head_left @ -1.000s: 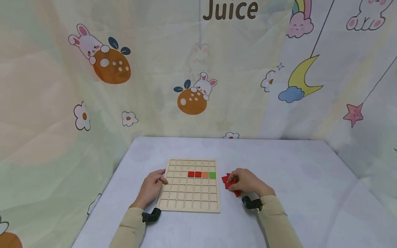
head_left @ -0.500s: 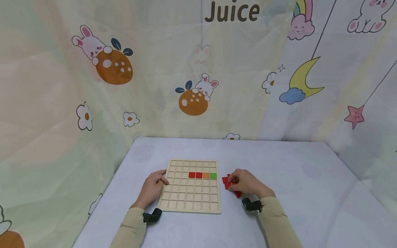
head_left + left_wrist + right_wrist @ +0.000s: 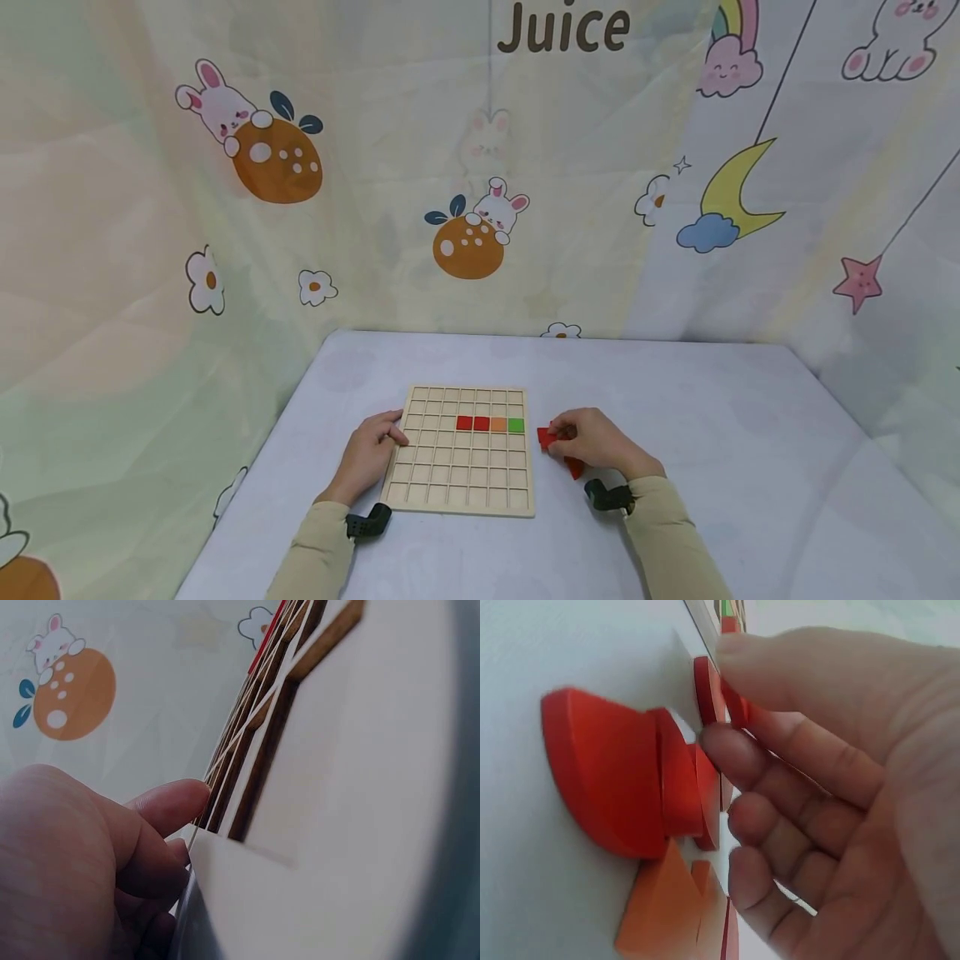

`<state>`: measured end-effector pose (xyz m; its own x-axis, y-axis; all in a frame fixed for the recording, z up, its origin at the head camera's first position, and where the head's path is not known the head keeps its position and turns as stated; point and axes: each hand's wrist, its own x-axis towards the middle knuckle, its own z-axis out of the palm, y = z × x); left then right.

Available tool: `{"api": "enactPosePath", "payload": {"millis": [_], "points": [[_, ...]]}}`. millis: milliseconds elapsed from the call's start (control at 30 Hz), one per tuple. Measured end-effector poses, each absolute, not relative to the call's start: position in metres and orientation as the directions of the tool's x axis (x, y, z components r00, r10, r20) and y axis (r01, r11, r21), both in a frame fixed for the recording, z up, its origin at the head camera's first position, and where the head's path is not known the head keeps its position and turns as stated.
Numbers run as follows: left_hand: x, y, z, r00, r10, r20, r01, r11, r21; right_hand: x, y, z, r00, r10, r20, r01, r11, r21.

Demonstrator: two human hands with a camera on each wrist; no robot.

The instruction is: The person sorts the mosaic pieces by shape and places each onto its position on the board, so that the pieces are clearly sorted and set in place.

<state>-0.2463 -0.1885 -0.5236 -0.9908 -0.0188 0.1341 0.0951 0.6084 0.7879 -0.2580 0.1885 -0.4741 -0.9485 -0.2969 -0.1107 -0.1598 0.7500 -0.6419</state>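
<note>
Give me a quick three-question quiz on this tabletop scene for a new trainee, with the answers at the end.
1. How many tiles sit in the wooden board?
2. Which edge of the board does the left hand touch: a) near, b) right, c) left?
3. True or false: loose red pieces lie on the table, to the right of the board.

Key: 1. four; 2. c; 3. true.

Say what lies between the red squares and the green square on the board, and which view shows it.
The head view shows one orange square between the red squares and the green square, in a row of the board.
</note>
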Motion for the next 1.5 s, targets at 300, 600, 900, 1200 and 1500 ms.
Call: {"api": "enactPosePath", "payload": {"millis": [300, 600, 900, 1200, 1500], "points": [[-0.246, -0.19, -0.525, -0.99, -0.018, 0.141, 0.103, 0.597, 0.796, -0.261, 0.182, -0.477, -0.96, -0.279, -0.006, -0.216, 0.757, -0.616], [-0.246, -0.188, -0.525, -0.989, -0.017, 0.147, 0.108, 0.601, 0.792, -0.259, 0.174, -0.481, -0.955, -0.285, 0.086, -0.278, 0.752, -0.598], [-0.246, -0.189, -0.525, -0.988, -0.015, 0.153, 0.113, 0.602, 0.79, -0.26, 0.163, -0.481, -0.935, -0.319, 0.158, -0.35, 0.745, -0.568], [-0.246, -0.189, -0.525, -0.988, -0.018, 0.156, 0.115, 0.599, 0.793, -0.267, 0.148, -0.48, -0.936, -0.325, 0.137, -0.344, 0.762, -0.549], [-0.247, -0.189, -0.525, -0.989, -0.023, 0.147, 0.105, 0.589, 0.801, -0.277, 0.13, -0.471, -0.927, -0.36, 0.104, -0.361, 0.782, -0.509]]}}
